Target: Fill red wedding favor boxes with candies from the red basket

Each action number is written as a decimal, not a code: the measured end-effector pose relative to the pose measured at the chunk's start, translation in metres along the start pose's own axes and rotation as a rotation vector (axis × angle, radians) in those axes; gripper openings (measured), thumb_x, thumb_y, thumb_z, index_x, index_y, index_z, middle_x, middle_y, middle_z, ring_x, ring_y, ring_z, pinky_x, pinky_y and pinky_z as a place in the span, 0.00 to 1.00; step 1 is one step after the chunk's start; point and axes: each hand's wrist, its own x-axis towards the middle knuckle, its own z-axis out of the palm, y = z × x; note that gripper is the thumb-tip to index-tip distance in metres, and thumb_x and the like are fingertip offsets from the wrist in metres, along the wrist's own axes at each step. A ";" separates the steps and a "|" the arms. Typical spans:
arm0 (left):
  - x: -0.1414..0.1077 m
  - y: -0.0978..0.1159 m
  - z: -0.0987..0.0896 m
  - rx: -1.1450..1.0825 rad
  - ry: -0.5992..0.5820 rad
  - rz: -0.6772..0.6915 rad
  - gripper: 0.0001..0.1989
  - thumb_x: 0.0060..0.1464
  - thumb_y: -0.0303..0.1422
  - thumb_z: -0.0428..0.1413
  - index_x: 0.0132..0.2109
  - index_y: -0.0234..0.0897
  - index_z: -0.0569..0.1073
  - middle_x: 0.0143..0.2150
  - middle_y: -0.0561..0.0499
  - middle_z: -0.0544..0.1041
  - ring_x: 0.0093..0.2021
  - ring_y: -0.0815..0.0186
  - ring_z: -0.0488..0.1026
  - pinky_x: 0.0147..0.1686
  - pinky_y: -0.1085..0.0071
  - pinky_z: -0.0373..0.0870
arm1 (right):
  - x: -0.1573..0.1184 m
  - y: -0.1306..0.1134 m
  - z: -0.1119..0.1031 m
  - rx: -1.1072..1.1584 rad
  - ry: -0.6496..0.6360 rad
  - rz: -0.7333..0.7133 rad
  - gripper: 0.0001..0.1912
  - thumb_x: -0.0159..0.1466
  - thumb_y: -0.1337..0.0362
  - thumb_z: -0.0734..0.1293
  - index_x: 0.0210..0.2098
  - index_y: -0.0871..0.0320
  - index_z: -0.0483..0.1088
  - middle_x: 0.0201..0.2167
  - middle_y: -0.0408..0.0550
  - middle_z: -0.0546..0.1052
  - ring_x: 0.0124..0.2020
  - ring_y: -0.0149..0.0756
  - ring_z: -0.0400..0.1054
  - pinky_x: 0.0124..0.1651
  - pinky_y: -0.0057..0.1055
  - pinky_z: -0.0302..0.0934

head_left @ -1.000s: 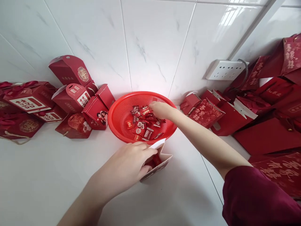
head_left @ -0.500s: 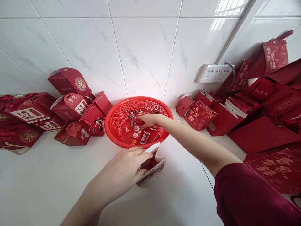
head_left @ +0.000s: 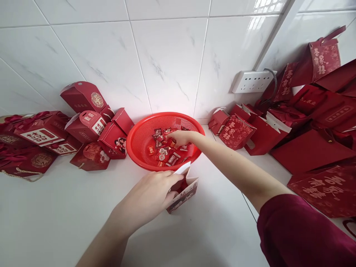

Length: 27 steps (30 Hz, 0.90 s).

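Note:
My left hand (head_left: 148,196) grips the rim of a small red paper candy box (head_left: 184,198) with printed figures on its side. The box stands open at the top, close to the front of a red plastic basket (head_left: 132,150). Part of its opening is covered by my fingers. Inside the basket lie several red-wrapped candies (head_left: 162,153). My right hand (head_left: 180,138) reaches in among them, its fingers curled down and closed on a wrapped candy, with the fingertips partly hidden.
Folded red gift boxes (head_left: 86,126) are stacked left of the basket. To the right stand more red boxes (head_left: 237,131) and a pile of red gift bags (head_left: 311,148). A white power strip (head_left: 253,82) with a grey cable is by the tiled wall (head_left: 169,55).
My right hand has shifted slightly right within the basket, and its fingers have drawn together on a candy. My left hand still holds the box.

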 end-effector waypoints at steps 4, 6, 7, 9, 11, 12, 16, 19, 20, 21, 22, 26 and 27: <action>0.001 0.001 0.000 -0.002 0.013 0.008 0.16 0.68 0.35 0.46 0.54 0.47 0.75 0.45 0.52 0.80 0.43 0.62 0.77 0.42 0.70 0.69 | -0.001 -0.003 -0.003 0.082 -0.011 0.015 0.23 0.55 0.65 0.73 0.51 0.55 0.72 0.42 0.49 0.81 0.37 0.40 0.77 0.33 0.27 0.65; 0.001 0.001 -0.001 0.002 0.011 0.007 0.16 0.68 0.35 0.45 0.55 0.47 0.74 0.45 0.52 0.80 0.43 0.62 0.77 0.42 0.70 0.69 | 0.000 -0.004 -0.005 0.120 -0.026 0.037 0.12 0.57 0.64 0.72 0.41 0.59 0.74 0.31 0.47 0.81 0.28 0.37 0.75 0.29 0.27 0.63; 0.001 0.001 -0.001 0.005 0.010 0.006 0.16 0.68 0.35 0.46 0.55 0.47 0.74 0.45 0.52 0.80 0.43 0.62 0.77 0.42 0.70 0.69 | -0.001 -0.004 -0.006 0.134 -0.027 0.043 0.08 0.57 0.63 0.72 0.36 0.59 0.74 0.26 0.46 0.79 0.25 0.36 0.74 0.28 0.27 0.62; 0.000 0.002 -0.002 0.010 0.005 0.012 0.15 0.67 0.35 0.47 0.56 0.48 0.74 0.46 0.53 0.79 0.44 0.62 0.76 0.42 0.70 0.69 | -0.002 -0.004 -0.008 0.157 -0.005 0.044 0.07 0.56 0.64 0.73 0.30 0.59 0.72 0.22 0.44 0.77 0.22 0.35 0.72 0.27 0.27 0.60; -0.001 0.003 -0.002 0.031 0.004 0.035 0.15 0.66 0.33 0.49 0.56 0.49 0.73 0.47 0.54 0.79 0.44 0.62 0.76 0.42 0.70 0.69 | -0.004 -0.003 -0.008 0.176 0.038 0.034 0.07 0.57 0.63 0.72 0.31 0.59 0.71 0.22 0.43 0.77 0.23 0.33 0.71 0.27 0.26 0.59; -0.001 0.004 -0.002 0.052 0.006 0.052 0.16 0.65 0.31 0.50 0.57 0.49 0.72 0.47 0.55 0.79 0.44 0.62 0.75 0.42 0.69 0.68 | -0.006 -0.003 -0.008 0.184 0.061 0.025 0.06 0.58 0.63 0.71 0.32 0.58 0.71 0.23 0.43 0.77 0.24 0.33 0.71 0.28 0.26 0.58; 0.002 0.006 0.004 0.155 0.071 0.133 0.19 0.64 0.28 0.51 0.59 0.48 0.70 0.52 0.54 0.78 0.48 0.61 0.75 0.46 0.65 0.69 | -0.012 -0.004 -0.003 0.172 0.131 -0.023 0.03 0.57 0.67 0.69 0.31 0.58 0.70 0.26 0.42 0.76 0.28 0.31 0.69 0.31 0.26 0.57; 0.006 0.000 0.009 0.228 0.137 0.175 0.23 0.66 0.28 0.50 0.65 0.48 0.65 0.59 0.51 0.75 0.54 0.60 0.73 0.53 0.61 0.69 | -0.016 -0.004 0.000 0.135 0.162 -0.030 0.02 0.55 0.69 0.69 0.29 0.58 0.70 0.27 0.42 0.75 0.30 0.32 0.66 0.32 0.27 0.54; 0.007 -0.002 0.010 0.255 0.158 0.183 0.24 0.66 0.28 0.51 0.67 0.48 0.63 0.61 0.50 0.74 0.56 0.59 0.73 0.55 0.60 0.69 | -0.017 -0.003 0.001 0.125 0.169 -0.024 0.02 0.55 0.69 0.68 0.28 0.58 0.70 0.27 0.42 0.75 0.29 0.32 0.65 0.32 0.28 0.53; 0.008 -0.004 0.009 0.280 0.187 0.191 0.25 0.65 0.28 0.51 0.67 0.48 0.63 0.63 0.49 0.72 0.58 0.58 0.71 0.57 0.58 0.68 | -0.018 -0.002 0.002 0.118 0.173 -0.017 0.02 0.55 0.68 0.68 0.27 0.58 0.69 0.26 0.42 0.74 0.29 0.32 0.64 0.32 0.28 0.52; 0.008 -0.004 0.009 0.292 0.236 0.198 0.24 0.65 0.28 0.51 0.66 0.48 0.64 0.65 0.48 0.70 0.60 0.57 0.70 0.59 0.56 0.66 | -0.019 0.000 0.002 0.113 0.178 -0.009 0.03 0.56 0.67 0.68 0.27 0.58 0.69 0.25 0.42 0.73 0.28 0.33 0.64 0.32 0.29 0.52; -0.002 0.011 0.003 -0.027 0.375 0.282 0.14 0.67 0.34 0.49 0.53 0.44 0.77 0.61 0.46 0.73 0.61 0.57 0.69 0.64 0.57 0.63 | -0.023 0.006 0.001 0.110 0.222 0.027 0.04 0.58 0.65 0.67 0.27 0.57 0.69 0.26 0.42 0.74 0.30 0.33 0.64 0.33 0.28 0.53; -0.006 0.018 0.004 -0.217 0.244 0.322 0.14 0.67 0.38 0.49 0.51 0.44 0.78 0.57 0.46 0.76 0.58 0.59 0.71 0.62 0.60 0.66 | -0.024 0.008 0.000 0.110 0.236 0.038 0.03 0.58 0.65 0.66 0.28 0.57 0.69 0.26 0.42 0.75 0.30 0.33 0.65 0.34 0.28 0.53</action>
